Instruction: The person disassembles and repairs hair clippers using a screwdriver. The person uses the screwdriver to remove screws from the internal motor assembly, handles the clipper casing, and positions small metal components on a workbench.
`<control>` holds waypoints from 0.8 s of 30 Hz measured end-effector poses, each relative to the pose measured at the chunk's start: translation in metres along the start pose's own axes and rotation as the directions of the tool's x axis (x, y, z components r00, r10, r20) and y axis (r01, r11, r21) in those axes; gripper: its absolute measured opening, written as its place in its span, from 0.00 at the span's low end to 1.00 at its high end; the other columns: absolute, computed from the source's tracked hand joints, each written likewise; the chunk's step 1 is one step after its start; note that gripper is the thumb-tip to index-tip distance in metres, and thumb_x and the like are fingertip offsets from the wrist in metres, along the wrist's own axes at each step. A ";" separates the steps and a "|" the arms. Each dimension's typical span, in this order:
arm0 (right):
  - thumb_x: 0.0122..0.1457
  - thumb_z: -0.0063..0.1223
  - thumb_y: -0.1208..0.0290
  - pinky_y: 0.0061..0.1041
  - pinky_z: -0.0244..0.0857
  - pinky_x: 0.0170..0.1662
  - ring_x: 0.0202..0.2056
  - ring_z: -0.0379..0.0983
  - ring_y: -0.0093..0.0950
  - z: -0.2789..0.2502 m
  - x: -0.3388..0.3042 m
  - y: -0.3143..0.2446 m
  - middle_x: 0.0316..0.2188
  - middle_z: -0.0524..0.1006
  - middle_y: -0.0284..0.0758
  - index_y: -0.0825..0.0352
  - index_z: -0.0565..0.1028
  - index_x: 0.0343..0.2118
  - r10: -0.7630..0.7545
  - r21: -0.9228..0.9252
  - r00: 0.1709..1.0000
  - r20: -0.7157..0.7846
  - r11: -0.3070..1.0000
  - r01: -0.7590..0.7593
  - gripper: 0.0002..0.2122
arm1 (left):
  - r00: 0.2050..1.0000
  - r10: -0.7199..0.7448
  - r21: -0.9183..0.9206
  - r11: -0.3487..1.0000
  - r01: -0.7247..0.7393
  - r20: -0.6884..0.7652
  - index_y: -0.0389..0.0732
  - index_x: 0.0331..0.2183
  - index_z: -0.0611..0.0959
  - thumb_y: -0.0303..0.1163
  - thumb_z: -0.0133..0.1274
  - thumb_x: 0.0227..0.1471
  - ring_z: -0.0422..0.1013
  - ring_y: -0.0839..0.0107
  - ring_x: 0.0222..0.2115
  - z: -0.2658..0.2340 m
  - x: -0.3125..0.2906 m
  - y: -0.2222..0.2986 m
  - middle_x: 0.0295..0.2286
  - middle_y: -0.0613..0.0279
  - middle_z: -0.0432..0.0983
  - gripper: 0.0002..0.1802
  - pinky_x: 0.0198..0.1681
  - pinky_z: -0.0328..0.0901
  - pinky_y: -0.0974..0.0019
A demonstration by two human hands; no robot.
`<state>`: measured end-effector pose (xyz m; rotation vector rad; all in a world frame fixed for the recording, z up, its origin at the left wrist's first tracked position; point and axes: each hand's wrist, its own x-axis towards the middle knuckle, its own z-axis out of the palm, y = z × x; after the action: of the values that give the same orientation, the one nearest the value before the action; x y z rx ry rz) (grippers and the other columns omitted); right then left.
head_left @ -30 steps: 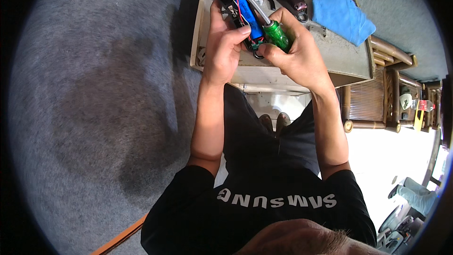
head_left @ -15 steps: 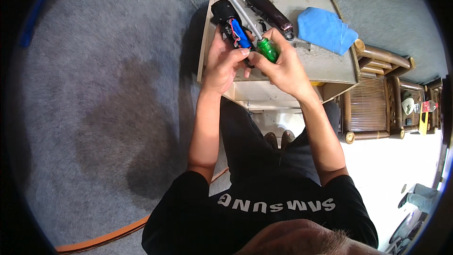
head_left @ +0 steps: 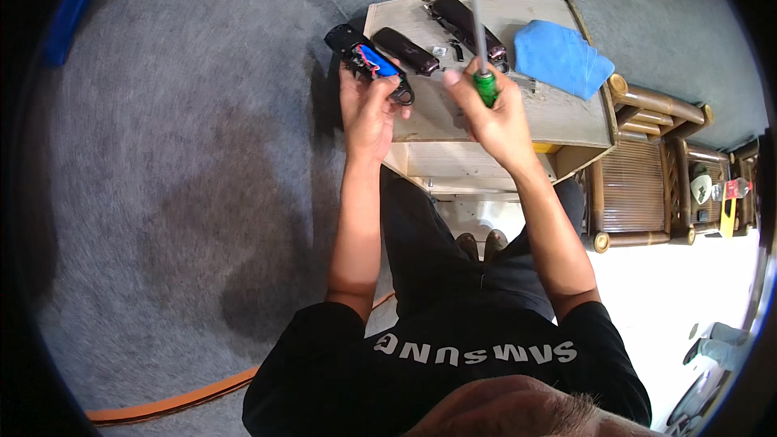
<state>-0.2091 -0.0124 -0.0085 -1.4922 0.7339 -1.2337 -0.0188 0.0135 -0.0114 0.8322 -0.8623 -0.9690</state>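
My left hand [head_left: 366,117] grips an opened black hair clipper [head_left: 346,39] over the left edge of a small wooden table [head_left: 441,117]. Its blue battery [head_left: 377,62] and red wires lie exposed, with my thumb near the lower end. In my right hand [head_left: 503,123] is a screwdriver [head_left: 485,87] with a green handle, its metal shaft pointing away from me and blurred. Between the hands and beyond them, a dark casing piece [head_left: 405,50] rests on the tabletop. A second long dark casing or clipper [head_left: 465,26] lies farther back, partly behind the shaft.
A folded blue cloth [head_left: 562,58] lies at the table's right. Small parts, including a black piece [head_left: 457,50] and a pale square [head_left: 439,52], sit mid-table. Bamboo furniture [head_left: 631,186] stands to the right. The table has an open front shelf [head_left: 469,160].
My left hand has carried the clipper leftward, revealing the casing piece on the table. My right hand has drawn the screwdriver away to the right and turned it more upright.
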 end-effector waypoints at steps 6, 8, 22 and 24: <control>0.69 0.58 0.53 0.21 0.57 0.16 0.14 0.66 0.15 0.005 0.035 -0.022 0.15 0.69 0.26 0.68 0.76 0.31 0.074 0.031 0.996 -0.041 0.997 -0.073 0.20 | 1.000 0.007 0.069 0.998 -0.008 0.014 0.45 0.53 0.69 0.19 0.52 0.54 0.73 0.74 0.25 0.006 0.001 0.004 0.39 0.59 0.77 0.26 0.19 0.66 0.69; 0.68 0.58 0.55 0.31 0.69 0.24 0.18 0.76 0.27 0.008 0.061 -0.014 0.16 0.75 0.35 0.71 0.79 0.35 0.016 -0.176 0.999 -0.029 0.984 -0.021 0.19 | 0.999 0.027 0.086 0.996 -0.030 0.033 0.45 0.54 0.68 0.18 0.52 0.53 0.73 0.74 0.25 0.004 0.001 0.003 0.39 0.59 0.77 0.27 0.19 0.66 0.69; 0.55 0.69 0.51 0.44 0.76 0.49 0.45 0.82 0.48 0.029 0.106 0.013 0.41 0.83 0.49 0.69 0.84 0.39 -0.059 -0.830 0.934 0.352 0.441 0.341 0.22 | 1.000 0.001 0.064 0.998 -0.002 0.009 0.47 0.61 0.57 0.17 0.52 0.55 0.71 0.79 0.28 0.001 0.000 0.002 0.38 0.61 0.74 0.37 0.18 0.67 0.71; 0.55 0.69 0.54 0.45 0.76 0.49 0.44 0.81 0.49 0.029 0.101 0.014 0.42 0.82 0.49 0.70 0.84 0.38 -0.065 -0.816 0.938 0.339 0.477 0.328 0.21 | 1.000 -0.016 0.059 0.998 0.017 -0.006 0.47 0.61 0.56 0.16 0.52 0.54 0.72 0.79 0.29 0.003 0.000 -0.001 0.39 0.60 0.73 0.38 0.18 0.68 0.72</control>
<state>-0.1509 -0.0982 0.0127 -2.6030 1.1055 -0.7679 -0.0214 0.0124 -0.0110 0.8932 -0.8843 -0.9592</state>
